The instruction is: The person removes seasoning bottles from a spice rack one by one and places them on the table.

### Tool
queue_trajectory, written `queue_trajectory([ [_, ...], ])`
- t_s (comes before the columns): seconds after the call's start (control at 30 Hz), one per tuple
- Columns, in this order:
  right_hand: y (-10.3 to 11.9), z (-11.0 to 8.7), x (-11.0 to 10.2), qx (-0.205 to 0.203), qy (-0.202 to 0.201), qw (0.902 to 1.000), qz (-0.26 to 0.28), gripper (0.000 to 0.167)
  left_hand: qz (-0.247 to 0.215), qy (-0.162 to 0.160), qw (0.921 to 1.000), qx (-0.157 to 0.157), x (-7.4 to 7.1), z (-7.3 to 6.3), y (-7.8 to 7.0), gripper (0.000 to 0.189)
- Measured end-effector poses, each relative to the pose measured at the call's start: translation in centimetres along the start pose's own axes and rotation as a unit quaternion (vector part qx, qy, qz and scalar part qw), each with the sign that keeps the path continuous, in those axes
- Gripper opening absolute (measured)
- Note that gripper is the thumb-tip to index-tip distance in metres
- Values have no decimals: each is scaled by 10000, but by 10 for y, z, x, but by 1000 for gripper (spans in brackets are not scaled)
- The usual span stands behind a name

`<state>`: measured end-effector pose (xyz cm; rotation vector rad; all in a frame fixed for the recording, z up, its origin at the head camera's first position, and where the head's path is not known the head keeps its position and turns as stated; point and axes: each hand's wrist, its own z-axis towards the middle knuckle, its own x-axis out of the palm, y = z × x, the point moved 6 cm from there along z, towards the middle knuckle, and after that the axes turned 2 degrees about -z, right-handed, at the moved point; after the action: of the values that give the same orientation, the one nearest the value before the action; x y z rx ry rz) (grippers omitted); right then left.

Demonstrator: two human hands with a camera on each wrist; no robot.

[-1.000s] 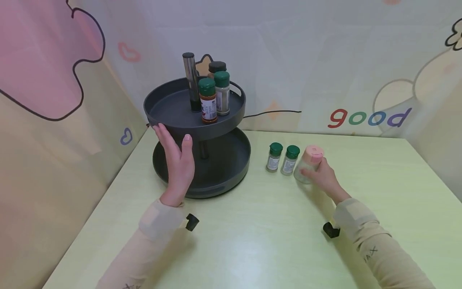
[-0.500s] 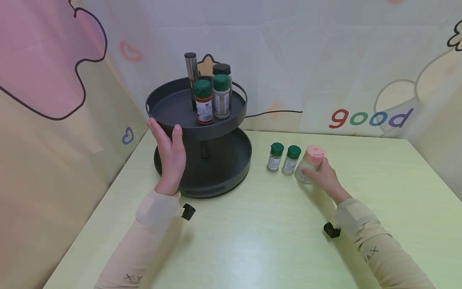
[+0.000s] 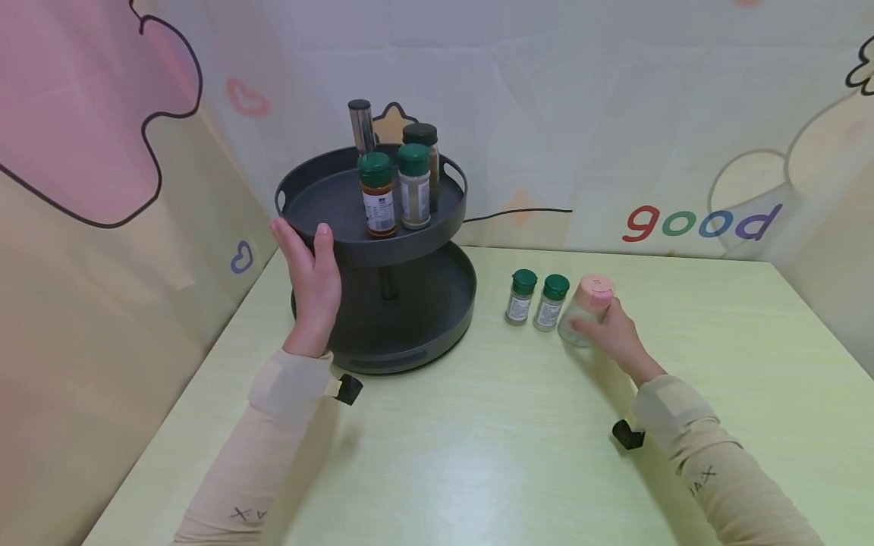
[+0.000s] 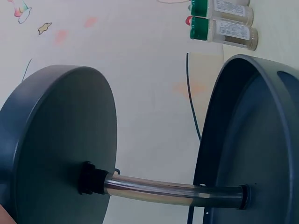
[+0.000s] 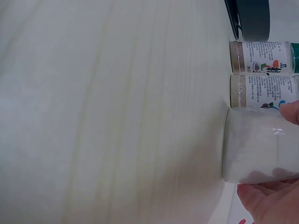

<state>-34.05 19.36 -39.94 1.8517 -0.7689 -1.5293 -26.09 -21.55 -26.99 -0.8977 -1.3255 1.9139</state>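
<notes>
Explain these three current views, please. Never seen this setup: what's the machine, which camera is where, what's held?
There is no machine: it is a person's bare left hand and right hand. The head picture comes from a camera worn on the head, looking forward and down. The other two come from cameras on each wrist, and things appear sideways in them.

On the table are a dark two-tier stand and, to its right, two green-capped bottles. The upper tier also carries a bottle with reddish contents, a pale bottle and a black-lidded jar.

The right hand's grip is around a pink-lidded jar. The left hand touches the upper tier's rim, not wrapped around anything.
</notes>
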Motion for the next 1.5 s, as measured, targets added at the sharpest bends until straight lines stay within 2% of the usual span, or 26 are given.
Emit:
queue_trajectory([
  [0.53,0,0,0,-9,19,10000,-51,75,-58,131,9994,-326,-3,10,0,79],
  [0.9,5,-3,-8,59,64,9999,-50,86,67,320,9984,-470,-6,11,4,78],
  [1.13,23,-9,-28,-213,-163,9996,-95,95,0,319,9987,-391,-6,12,4,77],
  [1.33,42,-17,-39,-470,-505,9975,-141,85,-14,293,9989,-372,-6,13,4,77],
  [1.5,58,-24,-47,-793,-1047,9913,-121,77,-32,300,9989,-362,-6,12,4,77],
])
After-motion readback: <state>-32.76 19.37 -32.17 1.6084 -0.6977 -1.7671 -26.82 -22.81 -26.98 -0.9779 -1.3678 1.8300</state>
